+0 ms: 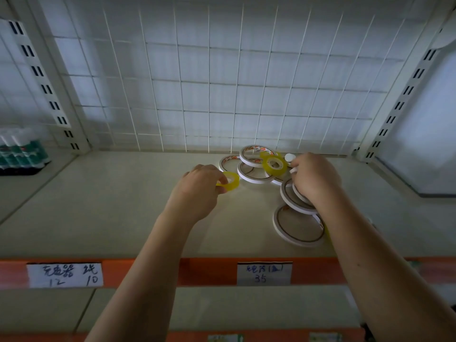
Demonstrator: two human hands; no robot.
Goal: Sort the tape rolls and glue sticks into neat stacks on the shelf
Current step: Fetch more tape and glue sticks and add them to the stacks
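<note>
Tape rolls (256,166) heaped loose on the beige shelf (98,206), toward its right back corner, close against the wire grid back panel (209,82)

Small yellow roll (228,181) just left of the heap, pinched at its near edge by the left hand (197,191), fingers curled round the rim, part of the ring covered by them

Second yellow roll (274,165) lying tilted on top of the heap, propped on the white rings

Topmost white roll (255,155) at the back of the heap, red print on its face too blurred to read

Right hand (314,178) down on the right side of the heap, back of the hand to the camera, fingers curled under and out of sight; white rims poking out beside the fingers, but grip or mere touch impossible to tell

Small white round piece (290,157) just behind that hand, too small to identify

Large white roll (299,225) flat on the shelf nearest the front edge, its right side cut off by the right forearm

Glue sticks (22,151) far left of the heap, packed upright beyond the slotted upright (42,77), dim and blurred, count unclear

Orange price rail (153,270) along the front lip, two handwritten labels (64,275), script hard to make out
</note>
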